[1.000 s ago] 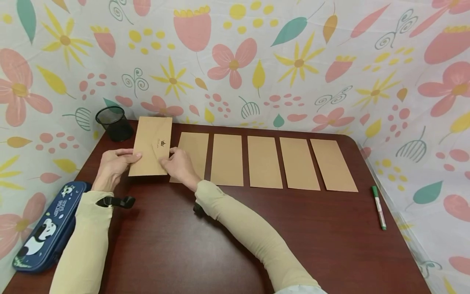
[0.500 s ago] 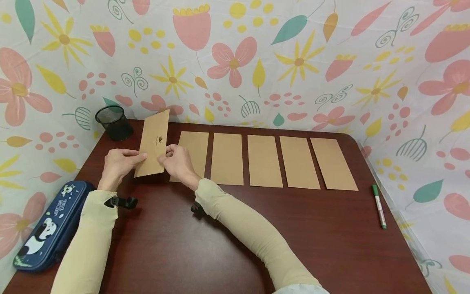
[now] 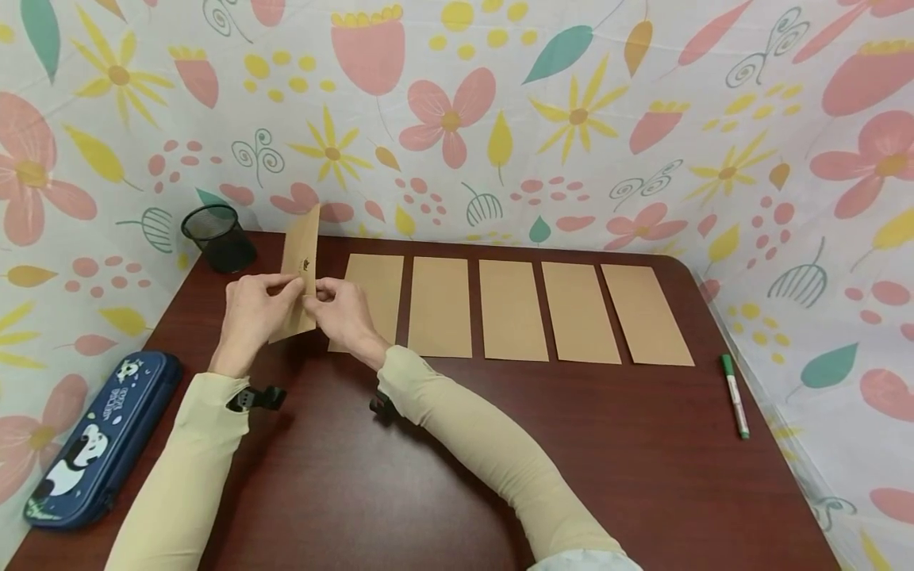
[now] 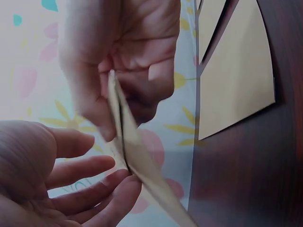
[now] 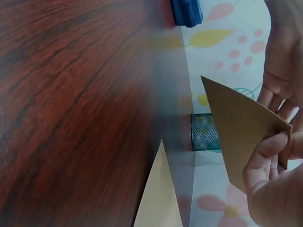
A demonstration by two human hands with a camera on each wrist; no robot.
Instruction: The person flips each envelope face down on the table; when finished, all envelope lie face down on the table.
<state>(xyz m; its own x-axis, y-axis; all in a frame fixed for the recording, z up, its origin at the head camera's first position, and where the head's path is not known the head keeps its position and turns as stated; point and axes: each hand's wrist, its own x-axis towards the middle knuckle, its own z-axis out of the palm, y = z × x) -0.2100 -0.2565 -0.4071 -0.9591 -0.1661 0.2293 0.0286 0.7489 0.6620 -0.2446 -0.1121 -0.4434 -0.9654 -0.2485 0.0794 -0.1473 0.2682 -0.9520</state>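
Note:
Both hands are at a brown paper envelope [image 3: 300, 246] with a small dark crown print, held up and turned nearly edge-on. My left hand [image 3: 253, 313] pinches it between thumb and forefinger, near the print. At its right edge, my right hand [image 3: 346, 313] grips with thumb and bent fingers. In the left wrist view, a narrow dark gap shows along the edge of the envelope [image 4: 137, 151], between the two hands. The right wrist view shows the plain back of the envelope [image 5: 241, 127], with the right thumb [image 5: 272, 146] on it.
Several brown envelopes [image 3: 441, 309] lie in a row along the back of the dark wooden table [image 3: 457, 460]. A black mesh pen holder [image 3: 223, 242] stands at the back left. A blue panda pencil case [image 3: 103, 444] lies left, a green-capped marker [image 3: 734, 396] right.
The envelope has turned from facing me to nearly edge-on. My left hand has moved right, from its left edge to near the print. The right hand keeps its grip on the right edge.

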